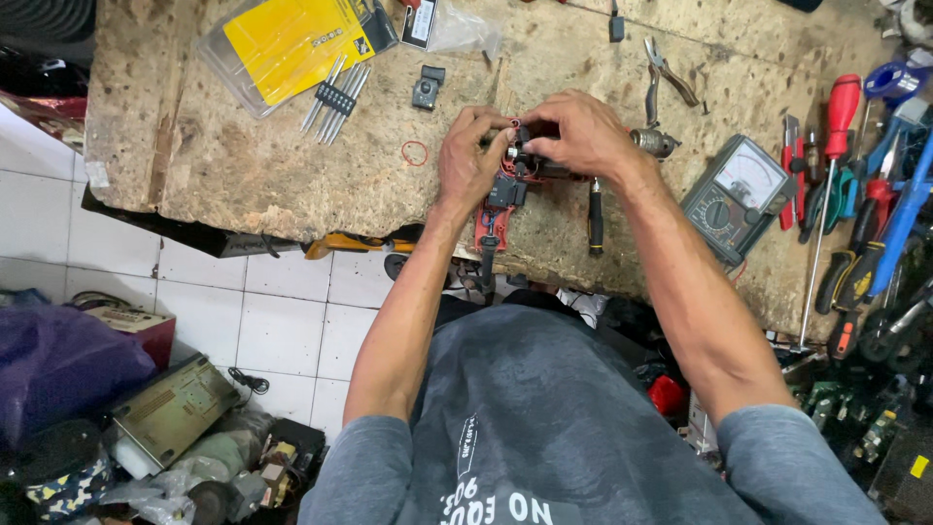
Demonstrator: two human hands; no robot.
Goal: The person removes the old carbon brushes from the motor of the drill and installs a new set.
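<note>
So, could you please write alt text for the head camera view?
Seen from above, a person's left hand and right hand grip a small red and black power-tool part over a worn workbench. A multimeter and screwdrivers lie to the right.

Pliers (pixel 664 76), multimeter (pixel 734 196) and screwdrivers (pixel 834 146) lie on workbench (pixel 243 165).

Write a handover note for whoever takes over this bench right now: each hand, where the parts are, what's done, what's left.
Left hand: gripping the red and black power-tool body from its left side, on the workbench.
Right hand: pinching a small part at the tool's top end; the fingers hide exactly what.
Nearby: black-handled screwdriver just right of the tool, pliers beyond the right hand, analogue multimeter further right, red ring left of the hands.
Done: tool is open, its insides exposed.
Left: seemingly fitting that top part, then closing up.
</note>
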